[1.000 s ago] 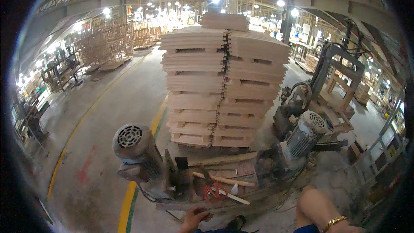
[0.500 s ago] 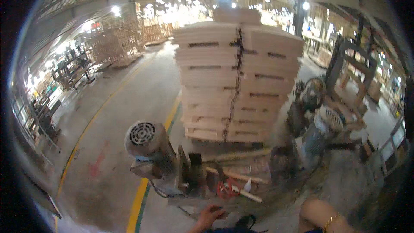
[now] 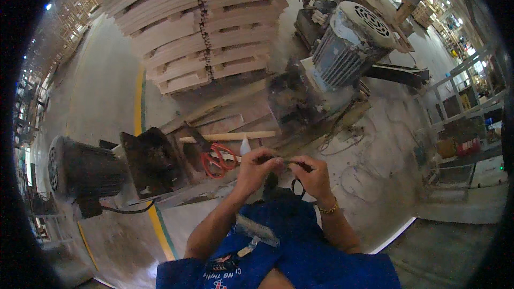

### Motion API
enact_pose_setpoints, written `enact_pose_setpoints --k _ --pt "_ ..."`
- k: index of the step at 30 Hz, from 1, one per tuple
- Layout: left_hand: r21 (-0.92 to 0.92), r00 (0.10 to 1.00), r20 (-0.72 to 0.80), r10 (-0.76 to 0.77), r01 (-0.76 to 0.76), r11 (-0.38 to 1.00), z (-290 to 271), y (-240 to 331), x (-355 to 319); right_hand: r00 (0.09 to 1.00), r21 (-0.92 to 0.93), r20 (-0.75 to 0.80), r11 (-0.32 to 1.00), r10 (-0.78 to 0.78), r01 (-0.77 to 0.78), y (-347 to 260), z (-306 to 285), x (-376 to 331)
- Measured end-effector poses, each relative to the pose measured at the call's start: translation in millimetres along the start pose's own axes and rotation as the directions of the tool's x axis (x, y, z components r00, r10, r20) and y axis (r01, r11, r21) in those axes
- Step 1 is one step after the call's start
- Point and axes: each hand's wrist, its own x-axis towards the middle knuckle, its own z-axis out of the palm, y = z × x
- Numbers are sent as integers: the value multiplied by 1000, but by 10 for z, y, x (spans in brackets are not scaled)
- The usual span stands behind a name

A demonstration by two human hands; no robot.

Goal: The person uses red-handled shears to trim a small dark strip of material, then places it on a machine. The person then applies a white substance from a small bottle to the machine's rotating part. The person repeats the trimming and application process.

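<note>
My left hand (image 3: 259,168) and my right hand (image 3: 313,175) are close together in front of my body, each with thumb and fingers pinched. Between them runs a thin, dark, cord-like piece (image 3: 289,161), one end in each pinch. A black loop (image 3: 297,187) hangs beside my right hand; whether it belongs to that piece I cannot tell. Just past my left hand are a pair of red loop handles (image 3: 215,161), like those of scissors, and a white cone-shaped tip (image 3: 245,145). A wooden stick (image 3: 235,136) lies behind them on the machine base.
Grey electric motors flank the base, one at left (image 3: 88,174) and one at right (image 3: 350,48). A tall stack of pale boards (image 3: 214,27) stands beyond. Loose cable (image 3: 342,144) lies on the floor at right, near a metal rack (image 3: 455,91). Yellow-green lines (image 3: 160,230) mark the floor at left.
The view has tilted down and turned. My hands, low and apart before, have come up and together, now with the thin dark piece between them.
</note>
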Motion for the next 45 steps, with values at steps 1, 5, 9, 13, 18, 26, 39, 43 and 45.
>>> enact_pose_setpoints --k 1,5,9,13,18,26,39,43,45 --pt "-14 1000 22 4 -4 1000 65 -15 114 999 -2 -38 999 -38 38 78 -56 65" --pt "20 999 1 -54 54 998 157 -2 465 989 -74 -142 997 -38 27 316 -146 418" --pt "81 999 -46 -8 12 997 -66 -354 811 955 -163 -252 980 -156 117 564 102 750" --pt "20 999 -36 -41 41 999 -245 -399 1065 930 -201 -325 974 -171 109 505 331 986" --pt "-45 979 -203 24 -34 998 -197 -643 1375 892 -413 -363 904 -270 106 540 476 1168" --pt "-20 956 -288 62 -71 997 -231 -576 1498 928 -461 -371 876 -44 -143 547 542 1218" --pt "-170 950 -301 -87 37 985 -216 -628 1433 792 -201 -525 859 312 -471 430 709 1357" --pt "-363 940 -258 -221 118 924 -176 -633 1363 776 -185 -567 875 278 -448 362 815 1398" --pt "-289 945 -262 -195 116 950 -197 -616 1349 765 -87 -564 898 312 -430 363 842 1393"
